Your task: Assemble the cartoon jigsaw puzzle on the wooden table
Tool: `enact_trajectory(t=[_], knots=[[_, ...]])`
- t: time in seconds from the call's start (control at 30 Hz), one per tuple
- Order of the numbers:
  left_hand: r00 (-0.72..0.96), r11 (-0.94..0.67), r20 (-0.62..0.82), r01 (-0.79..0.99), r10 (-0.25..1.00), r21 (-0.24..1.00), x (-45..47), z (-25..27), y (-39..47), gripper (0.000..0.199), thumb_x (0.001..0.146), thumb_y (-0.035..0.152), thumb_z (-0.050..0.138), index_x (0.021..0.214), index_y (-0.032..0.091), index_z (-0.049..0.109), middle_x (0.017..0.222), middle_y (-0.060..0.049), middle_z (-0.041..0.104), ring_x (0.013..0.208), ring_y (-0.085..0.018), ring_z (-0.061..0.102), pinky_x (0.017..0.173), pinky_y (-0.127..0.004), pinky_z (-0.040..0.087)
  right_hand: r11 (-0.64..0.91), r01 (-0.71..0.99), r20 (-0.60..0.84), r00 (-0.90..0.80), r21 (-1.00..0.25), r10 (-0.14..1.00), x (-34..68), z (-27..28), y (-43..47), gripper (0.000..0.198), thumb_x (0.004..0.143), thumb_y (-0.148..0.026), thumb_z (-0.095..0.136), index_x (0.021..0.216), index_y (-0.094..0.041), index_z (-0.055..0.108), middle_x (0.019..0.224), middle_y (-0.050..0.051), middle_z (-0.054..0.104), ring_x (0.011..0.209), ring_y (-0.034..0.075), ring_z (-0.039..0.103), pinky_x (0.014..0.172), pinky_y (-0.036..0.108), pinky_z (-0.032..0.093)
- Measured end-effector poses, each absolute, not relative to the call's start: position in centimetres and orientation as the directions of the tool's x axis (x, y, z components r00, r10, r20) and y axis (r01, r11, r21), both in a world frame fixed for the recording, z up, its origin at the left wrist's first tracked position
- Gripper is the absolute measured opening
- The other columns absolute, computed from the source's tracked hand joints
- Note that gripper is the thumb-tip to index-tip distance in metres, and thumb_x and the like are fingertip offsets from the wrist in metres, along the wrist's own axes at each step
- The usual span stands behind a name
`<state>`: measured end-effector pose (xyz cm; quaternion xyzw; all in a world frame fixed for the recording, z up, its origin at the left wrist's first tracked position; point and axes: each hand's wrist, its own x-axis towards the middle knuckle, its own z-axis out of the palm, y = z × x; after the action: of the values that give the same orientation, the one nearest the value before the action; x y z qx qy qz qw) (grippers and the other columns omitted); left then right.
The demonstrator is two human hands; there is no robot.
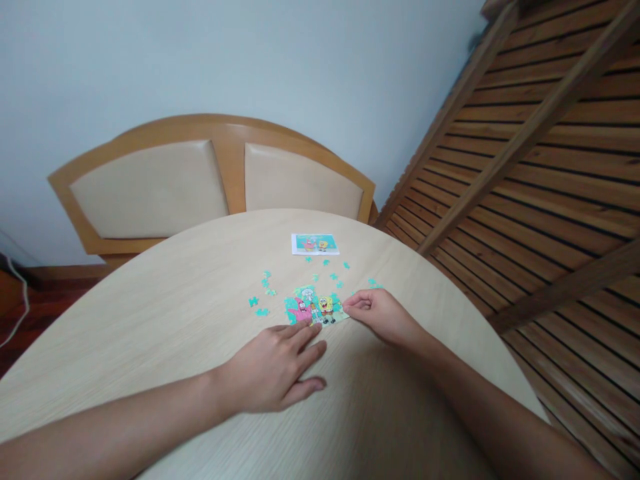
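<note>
A partly joined jigsaw puzzle (326, 308) with pink, yellow and teal cartoon figures lies flat on the table. My left hand (277, 365) rests palm down with fingers spread, its fingertips on the puzzle's near left edge. At the puzzle's right edge, my right hand (377, 313) is closed in a pinch, thumb and forefinger together. What sits between those fingertips is too small to make out, though they touch the edge of the joined part. Loose teal puzzle pieces (262, 312) lie to the left, and several more puzzle pieces (334, 276) are scattered beyond the puzzle.
A picture card (316, 245) showing the same cartoon figures lies farther back on the round wooden table (200, 293). Behind the table stands a padded wooden headboard (150, 187) against the wall. Slatted wood (540, 167) slopes along the right side.
</note>
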<state>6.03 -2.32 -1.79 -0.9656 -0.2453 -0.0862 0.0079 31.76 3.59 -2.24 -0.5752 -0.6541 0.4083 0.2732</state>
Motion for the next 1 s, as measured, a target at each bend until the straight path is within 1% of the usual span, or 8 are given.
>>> enact_trajectory(t=[0.23,0.4,0.5,0.6,0.93,1.0], knots=[[0.862,-0.881,0.191,0.471,0.469,0.036,6.02,-1.82,-2.37,0.045,0.104,0.051,0.044,0.125,0.013,0.056,0.138,-0.021,0.059,0.126,-0.037,0.061,0.098,-0.050,0.057,0.053,0.591,-0.062,-0.173,-0.805,0.983,31.54,-2.49,3.47,0.016,0.081,-0.029,0.068,0.084,-0.015,0.076,0.076,0.005,0.076,0.070,0.018,0.068,0.061,0.025,0.049],[0.859,-0.878,0.191,0.478,0.475,0.034,6.01,-1.74,-2.41,0.044,0.104,0.050,0.045,0.125,0.013,0.057,0.138,-0.021,0.059,0.125,-0.036,0.061,0.098,-0.050,0.057,0.136,0.666,0.032,-0.166,-0.734,0.986,31.44,-2.88,3.41,0.018,0.081,-0.030,0.066,0.085,-0.016,0.078,0.075,0.005,0.076,0.068,0.018,0.068,0.059,0.026,0.047],[0.860,-0.878,0.186,0.477,0.474,0.032,6.02,-1.75,-2.39,0.045,0.103,0.050,0.045,0.126,0.013,0.057,0.139,-0.021,0.058,0.126,-0.037,0.060,0.099,-0.049,0.057,0.174,0.714,0.076,-0.167,-0.678,0.983,31.40,-2.87,3.42,0.020,0.083,-0.031,0.065,0.086,-0.017,0.079,0.080,0.006,0.078,0.068,0.019,0.068,0.060,0.027,0.047],[0.860,-0.878,0.184,0.478,0.476,0.033,6.04,-1.77,-2.37,0.045,0.103,0.050,0.045,0.126,0.013,0.057,0.139,-0.021,0.058,0.127,-0.037,0.060,0.100,-0.049,0.056,0.198,0.729,0.097,-0.179,-0.655,0.979,31.44,-2.79,3.39,0.019,0.083,-0.031,0.064,0.084,-0.018,0.079,0.083,0.006,0.079,0.069,0.019,0.068,0.063,0.027,0.048],[0.859,-0.877,0.189,0.479,0.475,0.027,5.99,-1.88,-2.35,0.045,0.103,0.050,0.045,0.125,0.013,0.057,0.139,-0.021,0.058,0.126,-0.037,0.060,0.099,-0.050,0.057,0.247,0.765,0.130,-0.211,-0.595,0.969,31.26,-2.40,3.15,0.017,0.083,-0.030,0.063,0.082,-0.020,0.078,0.080,0.004,0.078,0.070,0.019,0.068,0.065,0.029,0.048],[0.860,-0.878,0.190,0.478,0.474,0.029,6.02,-1.86,-2.33,0.044,0.103,0.050,0.045,0.123,0.013,0.058,0.138,-0.020,0.059,0.126,-0.036,0.060,0.099,-0.049,0.057,0.269,0.770,0.161,-0.216,-0.579,0.963,31.90,-1.94,3.36,0.018,0.084,-0.031,0.063,0.083,-0.021,0.077,0.081,0.003,0.077,0.071,0.020,0.068,0.066,0.029,0.048]])
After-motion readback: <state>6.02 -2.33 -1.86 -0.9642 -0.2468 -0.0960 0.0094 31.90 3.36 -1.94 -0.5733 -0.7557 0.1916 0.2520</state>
